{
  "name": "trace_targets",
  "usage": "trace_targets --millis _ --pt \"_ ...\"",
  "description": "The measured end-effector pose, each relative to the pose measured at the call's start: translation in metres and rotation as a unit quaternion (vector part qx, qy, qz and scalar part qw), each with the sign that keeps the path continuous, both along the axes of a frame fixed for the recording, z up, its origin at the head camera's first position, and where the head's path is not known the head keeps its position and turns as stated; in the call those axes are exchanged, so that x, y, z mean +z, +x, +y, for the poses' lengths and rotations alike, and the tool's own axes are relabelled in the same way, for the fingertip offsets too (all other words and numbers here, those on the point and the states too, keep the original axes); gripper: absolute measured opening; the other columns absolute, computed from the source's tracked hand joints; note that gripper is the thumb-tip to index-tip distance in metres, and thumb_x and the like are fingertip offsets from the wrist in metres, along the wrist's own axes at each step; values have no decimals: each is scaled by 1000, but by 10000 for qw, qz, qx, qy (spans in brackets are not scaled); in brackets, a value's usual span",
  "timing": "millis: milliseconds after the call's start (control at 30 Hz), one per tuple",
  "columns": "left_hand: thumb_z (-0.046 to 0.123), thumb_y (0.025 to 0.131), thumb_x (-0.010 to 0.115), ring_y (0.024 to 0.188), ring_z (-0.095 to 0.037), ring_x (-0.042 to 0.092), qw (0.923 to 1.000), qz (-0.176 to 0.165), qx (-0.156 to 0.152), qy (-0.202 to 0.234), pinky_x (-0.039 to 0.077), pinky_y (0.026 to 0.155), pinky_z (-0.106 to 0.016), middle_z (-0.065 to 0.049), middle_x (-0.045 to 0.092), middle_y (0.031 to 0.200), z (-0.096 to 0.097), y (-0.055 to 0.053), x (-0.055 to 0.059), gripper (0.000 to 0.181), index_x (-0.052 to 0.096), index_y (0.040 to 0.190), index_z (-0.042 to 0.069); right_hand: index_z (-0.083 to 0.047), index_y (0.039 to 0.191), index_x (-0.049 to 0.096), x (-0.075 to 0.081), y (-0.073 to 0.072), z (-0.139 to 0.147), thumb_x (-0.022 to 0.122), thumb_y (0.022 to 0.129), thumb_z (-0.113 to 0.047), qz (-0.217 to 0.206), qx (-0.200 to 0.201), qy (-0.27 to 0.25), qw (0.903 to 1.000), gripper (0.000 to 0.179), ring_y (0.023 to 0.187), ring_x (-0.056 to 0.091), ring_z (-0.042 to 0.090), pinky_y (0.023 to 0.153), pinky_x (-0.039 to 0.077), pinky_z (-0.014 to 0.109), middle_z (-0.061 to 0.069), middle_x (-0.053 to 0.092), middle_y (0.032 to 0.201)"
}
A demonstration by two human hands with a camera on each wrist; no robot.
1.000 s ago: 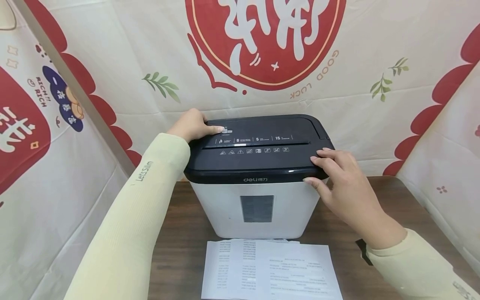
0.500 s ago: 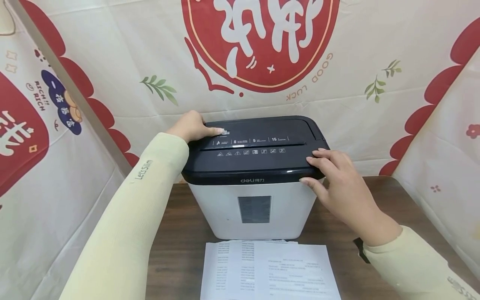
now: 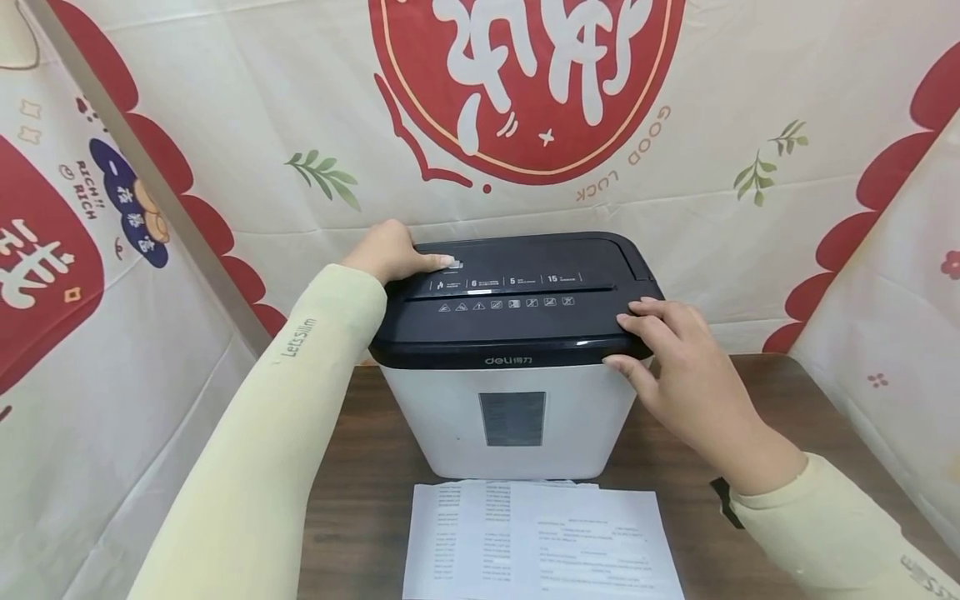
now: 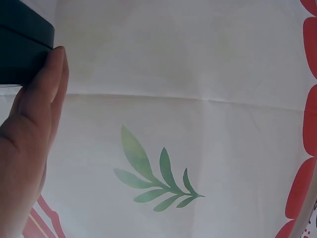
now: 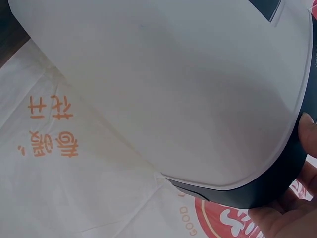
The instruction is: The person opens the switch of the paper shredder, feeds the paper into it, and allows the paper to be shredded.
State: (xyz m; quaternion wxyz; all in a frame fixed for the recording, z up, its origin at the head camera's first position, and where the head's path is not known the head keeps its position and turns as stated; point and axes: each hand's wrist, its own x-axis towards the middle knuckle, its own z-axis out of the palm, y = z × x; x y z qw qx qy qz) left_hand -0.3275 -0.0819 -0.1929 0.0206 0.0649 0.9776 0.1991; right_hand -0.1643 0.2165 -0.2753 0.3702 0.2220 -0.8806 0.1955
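A paper shredder (image 3: pixel 570 417) with a black top and light grey bin stands upright on the table. Its top carries a narrow paper slot (image 3: pixel 547 290), and a window (image 3: pixel 513 418) shows on the front. My left hand (image 3: pixel 390 252) grips the back left of the black top, thumb on the small light switch (image 3: pixel 456 264). In the left wrist view its fingers (image 4: pixel 55 74) lie along the edge of the top. My right hand (image 3: pixel 693 383) holds the front right corner, thumb on the front rim and fingers above. Printed sheets (image 3: pixel 592 542) lie just in front of the shredder.
Brown wood table (image 3: pixel 348 517) surrounds the shredder. A printed white cloth (image 3: pixel 247 125) hangs close behind, with more cloth on both sides. A small dark object (image 3: pixel 726 502) shows by the right sleeve.
Both hands keep their places on the shredder. The head view shifts slightly; otherwise nothing visibly moves.
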Motion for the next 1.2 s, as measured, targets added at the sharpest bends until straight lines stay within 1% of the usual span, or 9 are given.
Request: trace_targets --millis 200,300,433,667,767,867,1033,1133,1200 --pt "51 81 71 82 -24 56 10000 -37 -33 37 43 74 -33 -7 54 68 2 0 2 50 69 94 2 7 111 65 2 1 1 86 66 -4 -28 24 45 10000 51 108 51 43 87 47 53 25 58 116" --pt "51 82 71 83 -25 56 10000 -83 7 41 43 74 -33 -8 55 69 0 0 1 50 69 94 2 7 112 65 2 0 0 86 67 -5 -118 33 47 9999 51 109 51 42 87 47 53 24 57 117" --pt "52 82 69 85 -25 56 9999 -155 -19 40 44 75 -34 -9 56 74 -1 0 1 52 69 96 3 7 112 65 3 1 1 86 67 -5 -185 -22 16 9998 51 111 50 41 86 48 52 23 57 118" --pt "55 83 67 94 -26 55 9997 -214 -88 -32 46 84 -38 -13 59 94 0 2 0 62 63 117 3 6 113 65 3 1 3 87 66 -5 -235 -15 27 9997 52 111 50 40 85 49 52 22 58 119" --pt "55 83 65 97 -27 54 9995 -248 -113 -131 46 86 -39 -14 58 99 -1 3 2 65 60 121 3 5 111 65 4 0 4 87 66 -6 -233 38 86 9997 51 110 50 40 84 49 52 21 58 118" --pt "56 84 64 99 -27 54 9992 -296 -124 -248 46 88 -40 -14 58 101 -1 4 3 66 59 122 3 5 110 65 5 -1 5 86 66 -7 -216 98 180 9996 50 109 51 39 85 49 52 20 58 116" --pt "57 84 63 98 -26 54 9987 -343 -120 -355 46 88 -40 -13 59 100 0 5 5 64 62 118 3 4 109 65 7 -1 6 86 67 -10 -276 73 252 9993 49 108 52 37 84 49 50 19 58 115" --pt "57 84 64 100 -26 54 9988 -339 -139 -326 46 90 -40 -14 59 103 0 5 6 65 60 120 2 4 109 65 8 0 6 85 68 -10 -324 42 236 9992 48 108 52 37 84 48 50 19 58 115" --pt "56 84 64 104 -27 53 9989 -333 -157 -302 45 94 -42 -14 58 110 0 5 7 70 56 127 2 4 109 65 8 0 7 85 68 -10 -340 34 216 9992 48 108 51 37 85 47 50 19 58 115"
